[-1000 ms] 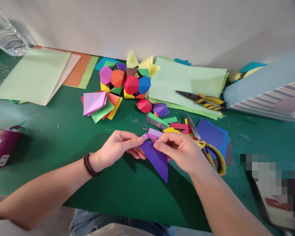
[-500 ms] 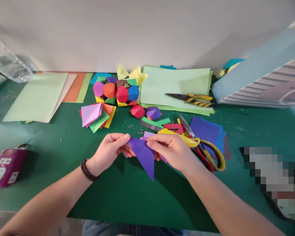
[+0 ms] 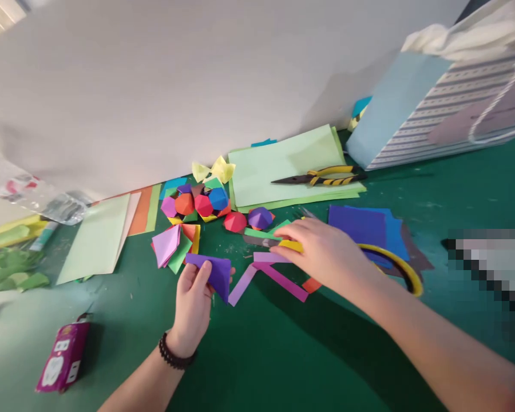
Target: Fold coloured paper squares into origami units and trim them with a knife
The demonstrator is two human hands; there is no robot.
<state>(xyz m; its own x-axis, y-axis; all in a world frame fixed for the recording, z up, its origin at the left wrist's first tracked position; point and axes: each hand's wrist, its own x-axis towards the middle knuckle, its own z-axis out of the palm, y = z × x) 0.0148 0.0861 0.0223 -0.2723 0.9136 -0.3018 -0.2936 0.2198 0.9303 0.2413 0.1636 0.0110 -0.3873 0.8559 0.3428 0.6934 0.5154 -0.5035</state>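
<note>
My left hand (image 3: 191, 306) grips a folded purple paper (image 3: 212, 274) between thumb and fingers, above the green mat. A lilac paper strip (image 3: 280, 280) and a second one (image 3: 242, 284) lie just right of that hand, forming a loose V. My right hand (image 3: 321, 252) reaches over a yellow paper strip (image 3: 290, 246), its fingertips resting on or just above it. Whether those fingers pinch the strip is hidden. Yellow scissors handles (image 3: 395, 263) show beyond my right hand, and the blades are mostly covered.
Folded origami polyhedra (image 3: 193, 203) and a fan of folded paper (image 3: 171, 246) sit on the green mat (image 3: 283, 360). Behind are a pale green paper stack (image 3: 283, 166) with yellow-handled pliers (image 3: 317, 179), blue paper squares (image 3: 360, 226), a striped gift bag (image 3: 442, 109) and a magenta box (image 3: 63, 357).
The hands have moved apart. The purple paper is folded smaller in my left hand, lilac strips now lie on the mat, and my right hand has gone forward. The view has tilted.
</note>
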